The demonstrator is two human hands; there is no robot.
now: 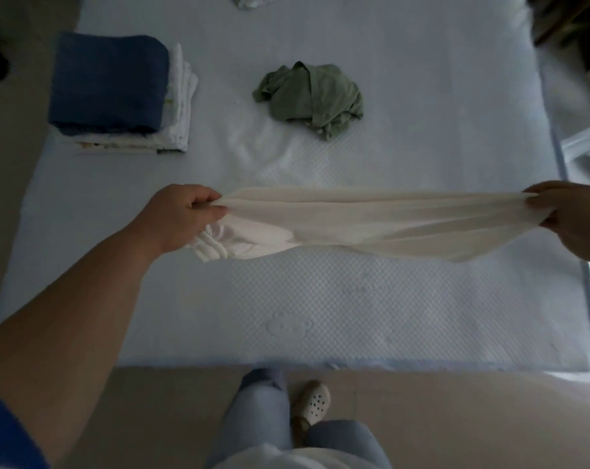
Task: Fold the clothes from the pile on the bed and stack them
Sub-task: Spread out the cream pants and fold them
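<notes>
**Cream garment stretched between both hands above the bed**

You hold a thin cream garment [371, 221] pulled out sideways in the air over the near half of the bed [320, 316]. Your left hand [182, 214] pinches one end with curled fingers and thumb; your right hand [571, 218] grips the other end near the right border of the view. The cloth is pulled taut along its top edge, with long creases running from hand to hand, and it sags lower toward the right. A bunched, gathered part hangs just under your left hand.

A crumpled green shirt [312, 98] lies alone near the middle of the bed, well apart from the garment. At the far left sits a stack of folded clothes [124, 96], a dark blue folded piece on top of white ones, close to the left edge of the bed. A scrap of pale cloth [253, 0] shows at the top border, too cut off to identify.

Bare mattress lies between you and the green shirt and under the garment. The near edge of the bed runs just in front of your legs, and the right edge sits under your right hand.
</notes>
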